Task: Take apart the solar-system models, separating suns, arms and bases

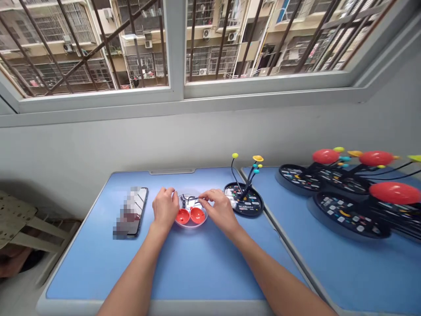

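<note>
A round see-through bowl [191, 226] rests on the blue table between my hands. Inside it lie two red half-spheres [197, 215] and several small black parts [183, 201]. My left hand [165, 206] has its fingers curled at the bowl's left rim, apparently gripping it. Over the right side of the bowl, my right hand [216, 205] pinches one end of a thin black rod [193, 199]. Just right of that hand stands a black round base [251, 208] with printed marks, its black stems carrying small yellow and teal balls and a yellow ringed piece [258, 158].
A phone [136, 210] lies left of my hands. Several similar black-based models with red half-spheres [394, 193] stand on the adjoining table at right, past a seam. A wall [131, 145] and barred window rise behind; a stool [19, 219] is at far left.
</note>
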A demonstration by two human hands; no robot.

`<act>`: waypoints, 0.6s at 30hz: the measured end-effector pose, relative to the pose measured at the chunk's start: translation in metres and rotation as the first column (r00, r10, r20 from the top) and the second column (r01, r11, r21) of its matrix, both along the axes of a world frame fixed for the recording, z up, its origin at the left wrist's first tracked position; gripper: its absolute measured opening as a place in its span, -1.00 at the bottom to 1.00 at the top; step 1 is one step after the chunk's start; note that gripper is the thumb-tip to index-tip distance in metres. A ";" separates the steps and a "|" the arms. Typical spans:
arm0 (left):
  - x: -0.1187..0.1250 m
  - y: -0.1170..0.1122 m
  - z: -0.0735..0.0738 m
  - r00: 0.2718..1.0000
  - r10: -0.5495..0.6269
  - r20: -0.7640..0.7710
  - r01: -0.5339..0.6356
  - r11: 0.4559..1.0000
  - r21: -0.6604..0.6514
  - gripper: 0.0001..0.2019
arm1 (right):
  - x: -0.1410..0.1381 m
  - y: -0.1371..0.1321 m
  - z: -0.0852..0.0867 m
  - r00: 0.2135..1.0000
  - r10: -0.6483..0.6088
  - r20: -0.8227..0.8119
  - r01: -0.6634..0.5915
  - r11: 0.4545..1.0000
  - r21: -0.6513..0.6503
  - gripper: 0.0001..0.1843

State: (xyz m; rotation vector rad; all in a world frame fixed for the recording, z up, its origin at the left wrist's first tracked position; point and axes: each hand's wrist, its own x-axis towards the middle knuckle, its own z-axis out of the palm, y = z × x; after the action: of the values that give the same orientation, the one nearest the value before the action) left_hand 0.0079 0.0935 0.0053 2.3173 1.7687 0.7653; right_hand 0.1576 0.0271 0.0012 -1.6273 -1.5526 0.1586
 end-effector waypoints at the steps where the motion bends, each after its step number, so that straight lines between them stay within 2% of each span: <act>1: 0.000 0.001 0.000 1.000 0.005 -0.004 -0.005 0.999 -0.036 -0.77 | 0.001 -0.003 0.004 1.000 0.004 -0.001 -0.004 1.000 0.002 -0.86; 5: 0.001 0.004 -0.001 0.999 -0.031 0.041 0.035 0.992 -0.120 -0.76 | 0.020 -0.028 0.022 0.999 0.009 0.033 -0.010 0.999 0.030 -0.85; 8: 0.003 0.006 -0.006 0.992 -0.068 0.110 0.080 0.990 -0.116 -0.77 | 0.051 -0.049 0.023 0.992 -0.126 -0.001 0.126 0.992 0.027 -0.84; 11: 0.006 0.004 -0.009 0.971 -0.095 0.220 0.099 0.995 -0.005 -0.79 | 0.083 -0.060 0.011 0.937 -0.338 -0.085 0.335 0.941 -0.040 -0.78; 14: 0.011 -0.015 -0.006 0.931 -0.170 0.322 0.111 0.975 0.194 -0.77 | 0.102 -0.058 0.000 0.907 -0.405 -0.113 0.400 0.914 -0.066 -0.67; 16: 0.020 -0.039 -0.002 0.879 -0.325 0.348 0.243 0.935 0.259 -0.75 | 0.107 -0.052 -0.003 0.922 -0.374 -0.105 0.368 0.927 -0.068 -0.60; 17: 0.025 -0.053 0.000 0.832 -0.437 0.343 0.367 0.896 0.251 -0.74 | 0.109 -0.049 -0.003 0.930 -0.355 -0.100 0.349 0.934 -0.070 -0.59; 18: 0.032 -0.066 0.001 0.771 -0.554 0.314 0.514 0.832 0.208 -0.73 | 0.110 -0.046 -0.002 0.937 -0.336 -0.096 0.330 0.941 -0.072 -0.58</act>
State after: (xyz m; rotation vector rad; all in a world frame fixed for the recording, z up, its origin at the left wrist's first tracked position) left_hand 0.0401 0.0274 0.0061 2.3633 0.8575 1.1000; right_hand 0.2673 -0.0185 -0.0009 -1.8683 -1.1801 0.1034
